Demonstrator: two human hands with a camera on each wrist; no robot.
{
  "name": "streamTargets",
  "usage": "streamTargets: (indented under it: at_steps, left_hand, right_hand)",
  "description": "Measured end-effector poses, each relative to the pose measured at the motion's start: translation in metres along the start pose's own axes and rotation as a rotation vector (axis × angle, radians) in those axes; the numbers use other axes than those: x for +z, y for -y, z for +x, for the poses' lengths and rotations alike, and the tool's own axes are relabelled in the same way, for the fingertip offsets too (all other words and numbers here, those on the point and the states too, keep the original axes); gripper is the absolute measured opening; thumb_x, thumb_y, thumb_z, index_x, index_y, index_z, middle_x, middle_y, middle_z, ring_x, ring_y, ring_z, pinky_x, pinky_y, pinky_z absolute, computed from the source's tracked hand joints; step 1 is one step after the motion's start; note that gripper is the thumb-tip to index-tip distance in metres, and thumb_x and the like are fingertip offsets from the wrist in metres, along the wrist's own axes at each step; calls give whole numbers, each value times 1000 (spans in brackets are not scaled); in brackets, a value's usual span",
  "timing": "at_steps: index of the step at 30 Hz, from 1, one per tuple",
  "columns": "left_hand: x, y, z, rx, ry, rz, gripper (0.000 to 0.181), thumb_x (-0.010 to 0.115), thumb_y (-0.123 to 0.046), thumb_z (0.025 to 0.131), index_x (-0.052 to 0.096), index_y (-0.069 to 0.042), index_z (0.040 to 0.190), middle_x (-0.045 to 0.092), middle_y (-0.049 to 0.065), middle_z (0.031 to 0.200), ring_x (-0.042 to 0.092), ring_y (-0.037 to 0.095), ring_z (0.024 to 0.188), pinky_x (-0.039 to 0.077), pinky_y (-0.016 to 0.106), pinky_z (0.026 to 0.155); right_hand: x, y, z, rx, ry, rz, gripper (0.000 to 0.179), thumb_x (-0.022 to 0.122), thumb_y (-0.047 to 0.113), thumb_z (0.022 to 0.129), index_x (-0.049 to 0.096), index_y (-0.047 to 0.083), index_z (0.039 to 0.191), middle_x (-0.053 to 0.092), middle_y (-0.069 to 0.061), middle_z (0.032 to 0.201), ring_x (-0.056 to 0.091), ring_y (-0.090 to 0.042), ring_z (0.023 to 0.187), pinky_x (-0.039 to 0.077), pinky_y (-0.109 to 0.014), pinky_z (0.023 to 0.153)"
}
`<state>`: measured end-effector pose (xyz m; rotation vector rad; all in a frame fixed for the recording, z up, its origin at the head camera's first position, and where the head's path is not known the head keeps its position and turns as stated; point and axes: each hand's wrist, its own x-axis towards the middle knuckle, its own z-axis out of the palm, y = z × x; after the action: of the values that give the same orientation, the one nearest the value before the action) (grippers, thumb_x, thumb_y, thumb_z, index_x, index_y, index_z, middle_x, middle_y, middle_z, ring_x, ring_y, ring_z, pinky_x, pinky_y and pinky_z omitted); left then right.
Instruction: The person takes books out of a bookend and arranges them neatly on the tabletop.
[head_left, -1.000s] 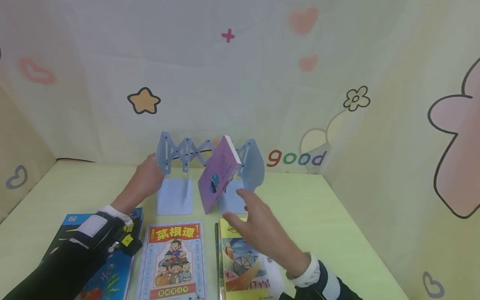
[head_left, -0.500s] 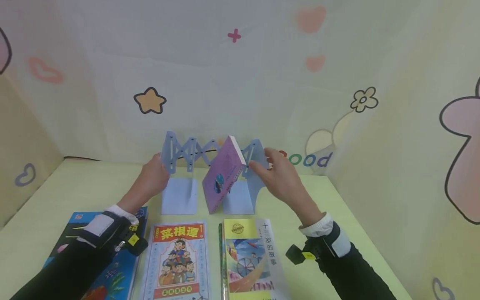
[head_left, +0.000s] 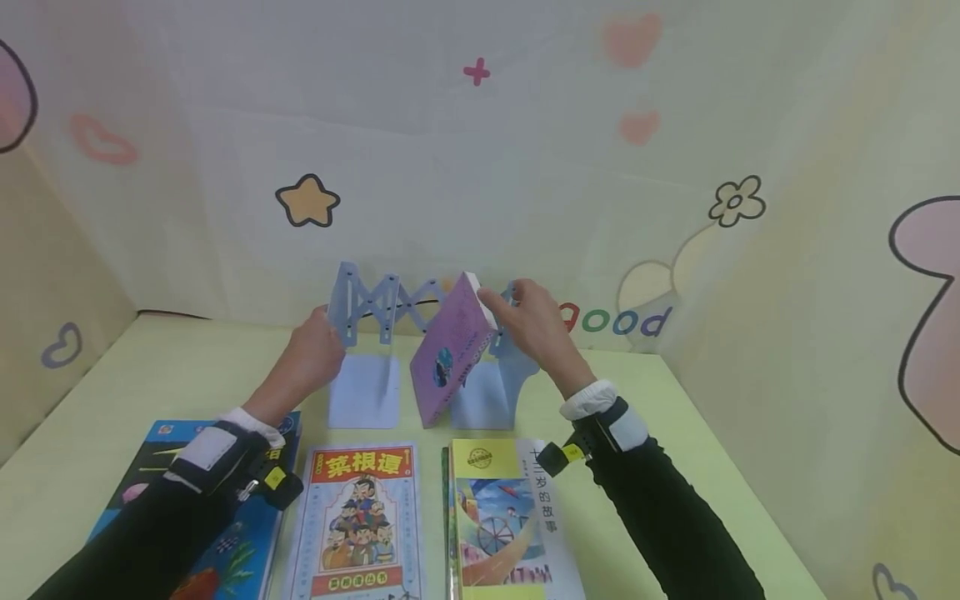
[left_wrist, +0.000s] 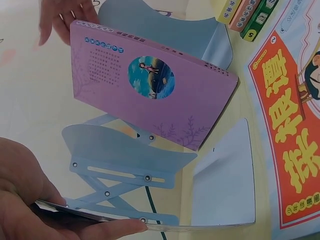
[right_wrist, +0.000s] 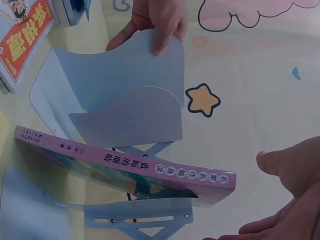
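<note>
A light blue expandable book stand (head_left: 364, 393) with crisscross bars stands at the back of the table. My left hand (head_left: 317, 354) grips its left end plate, the thumb and fingers on either side of the plate in the left wrist view. A purple book (head_left: 450, 350) leans tilted inside the stand, near the right end plate (right_wrist: 42, 207). My right hand (head_left: 536, 329) is at the top of the book and right plate, thumb and fingers spread. In the right wrist view, a gap shows between this hand (right_wrist: 292, 185) and the book's top corner.
Along the front of the table lie a blue book (head_left: 251, 533) at left, partly under my left sleeve, a comic-style book (head_left: 360, 517) in the middle, and a stack of books (head_left: 498, 525) at right. A patterned cloth wall (head_left: 480, 183) closes off the back.
My right hand has moved up from over the front stack, past the right plate, to the top of the purple book. My left hand keeps its grip on the stand. The view has shifted slightly.
</note>
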<state>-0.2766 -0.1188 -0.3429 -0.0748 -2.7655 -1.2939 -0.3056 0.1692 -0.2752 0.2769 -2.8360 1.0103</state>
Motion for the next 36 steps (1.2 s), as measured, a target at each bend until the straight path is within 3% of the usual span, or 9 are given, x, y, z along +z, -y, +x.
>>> streamTargets:
  at_steps: [1, 3, 7, 13, 19, 24, 32, 36]
  left_hand:
    - [0, 0, 0, -1, 0, -1, 49, 29, -5, 108, 24, 18, 151, 52, 45, 132, 65, 49, 102, 55, 38, 61]
    - [1, -1, 0, -4, 0, 1, 50, 29, -5, 108, 23, 18, 152, 52, 44, 133, 65, 49, 104, 55, 39, 61]
    - [0, -2, -2, -34, 6, 0, 51, 28, -7, 109, 21, 15, 154, 49, 44, 137, 63, 51, 110, 55, 38, 62]
    - [1, -2, -2, -48, 13, -13, 51, 26, -8, 109, 21, 15, 154, 49, 43, 138, 64, 49, 109, 54, 36, 62]
    - [1, -2, -2, -38, 4, 7, 51, 26, -8, 108, 22, 16, 153, 51, 43, 135, 64, 49, 107, 53, 36, 61]
    - [1, -2, -1, -28, 5, 16, 51, 25, -8, 108, 21, 17, 153, 50, 44, 136, 64, 50, 109, 54, 38, 62]
    - [1, -4, -3, -20, 3, 12, 51, 26, -7, 108, 20, 19, 152, 51, 45, 132, 66, 47, 99, 53, 36, 57]
    - [0, -5, -3, -26, 4, 14, 51, 26, -7, 108, 21, 18, 152, 52, 45, 133, 66, 46, 98, 52, 35, 57]
  right_hand:
    - [3, 0, 3, 12, 7, 11, 63, 57, 51, 102, 57, -8, 126, 62, -20, 107, 58, -31, 89, 52, -43, 78]
    - [9, 1, 8, 55, 25, 42, 70, 57, 52, 102, 54, -8, 138, 62, -23, 128, 61, -33, 106, 54, -47, 91]
    - [23, 1, 16, 119, 79, 107, 74, 59, 53, 101, 52, -6, 144, 59, -24, 139, 60, -35, 118, 53, -49, 98]
    - [37, -1, 18, 129, 129, 166, 57, 64, 41, 101, 59, -2, 138, 69, -19, 125, 66, -32, 110, 53, -48, 96]
    - [42, 0, 15, 104, 159, 179, 40, 59, 24, 104, 59, 1, 138, 70, -18, 124, 69, -31, 106, 55, -46, 90]
    - [44, 1, 13, 101, 146, 172, 38, 56, 18, 105, 57, 1, 139, 68, -18, 123, 66, -29, 100, 54, -40, 81]
    - [45, -1, -4, -42, 71, 33, 37, 52, 16, 104, 51, -5, 136, 65, -20, 117, 63, -29, 95, 55, -42, 78]
    - [46, -2, -21, -107, 34, 38, 36, 51, 14, 104, 49, -4, 135, 64, -20, 116, 64, -29, 95, 56, -42, 76]
